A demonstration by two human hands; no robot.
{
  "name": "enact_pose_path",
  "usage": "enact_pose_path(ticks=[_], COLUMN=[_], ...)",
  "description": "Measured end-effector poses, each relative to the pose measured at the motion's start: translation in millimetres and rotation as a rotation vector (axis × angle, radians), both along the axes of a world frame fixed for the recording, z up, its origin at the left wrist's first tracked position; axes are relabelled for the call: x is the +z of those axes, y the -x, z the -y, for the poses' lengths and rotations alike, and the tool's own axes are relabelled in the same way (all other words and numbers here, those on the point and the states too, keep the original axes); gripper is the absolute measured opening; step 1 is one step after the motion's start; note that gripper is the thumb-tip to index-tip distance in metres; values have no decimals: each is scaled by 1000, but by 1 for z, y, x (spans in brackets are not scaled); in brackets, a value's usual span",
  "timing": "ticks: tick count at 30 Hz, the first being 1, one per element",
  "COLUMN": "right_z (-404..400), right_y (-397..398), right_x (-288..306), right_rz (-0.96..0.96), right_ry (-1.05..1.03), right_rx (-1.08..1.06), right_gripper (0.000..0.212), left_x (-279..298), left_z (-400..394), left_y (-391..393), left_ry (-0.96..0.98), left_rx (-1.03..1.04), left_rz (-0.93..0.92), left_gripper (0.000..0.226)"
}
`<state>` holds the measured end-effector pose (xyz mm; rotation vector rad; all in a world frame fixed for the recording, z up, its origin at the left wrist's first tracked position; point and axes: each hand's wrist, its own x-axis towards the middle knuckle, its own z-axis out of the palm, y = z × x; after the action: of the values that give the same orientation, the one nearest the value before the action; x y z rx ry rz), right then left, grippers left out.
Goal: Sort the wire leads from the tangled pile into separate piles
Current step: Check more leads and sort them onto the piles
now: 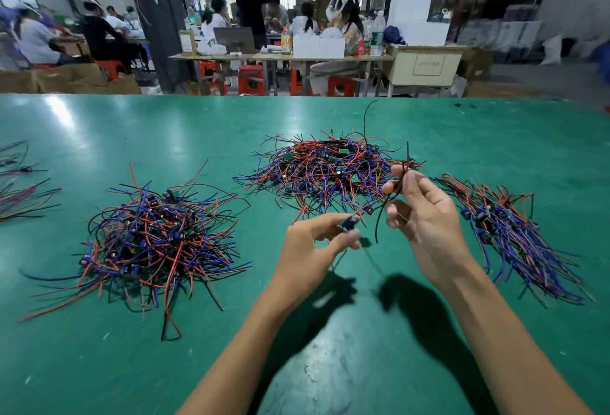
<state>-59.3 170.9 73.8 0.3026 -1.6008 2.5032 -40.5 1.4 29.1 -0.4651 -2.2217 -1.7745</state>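
A tangled pile (326, 170) of red, blue and black wire leads with small green boards lies at the centre back of the green table (165, 124). A second loose pile (155, 243) sits to the left, and a straighter bundle (515, 233) lies to the right. My left hand (313, 246) pinches a small blue component (350, 223) of one lead above the table. My right hand (419, 213) pinches that lead's red and black wires (401, 183), held up near the central pile's front right edge.
More wire leads (19, 183) lie at the table's far left edge. Beyond the table's back edge, several people sit at work tables (280, 56) with red stools (251, 79) and cardboard boxes (66, 79).
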Motion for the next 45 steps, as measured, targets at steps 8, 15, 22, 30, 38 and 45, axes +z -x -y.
enact_pose_path(ticks=[8,15,22,30,38,45], right_z=[-2,-4,-3,-1,1,8], right_y=[4,5,5,6,2,-2], right_x=[-4,-6,-7,-9,-10,-16], right_rz=[36,73,77,78,63,-38], right_ry=[-82,-91,-95,-101,-120,-237], right_rx=[-179,-218,-182,-176,-95,-47], right_gripper=[10,6,7,3,6,20], left_x=[9,15,23,20,18,17], left_z=[12,19,19,15,14,13], left_y=[1,3,-5,-6,-12,-12], left_ry=[-317,-531,-464,-387,-285,-280], left_rx=[-206,-473,-483,-388,-255,-292], left_rz=[326,647,701,669,444,434], left_gripper=[41,46,47,28,23,26])
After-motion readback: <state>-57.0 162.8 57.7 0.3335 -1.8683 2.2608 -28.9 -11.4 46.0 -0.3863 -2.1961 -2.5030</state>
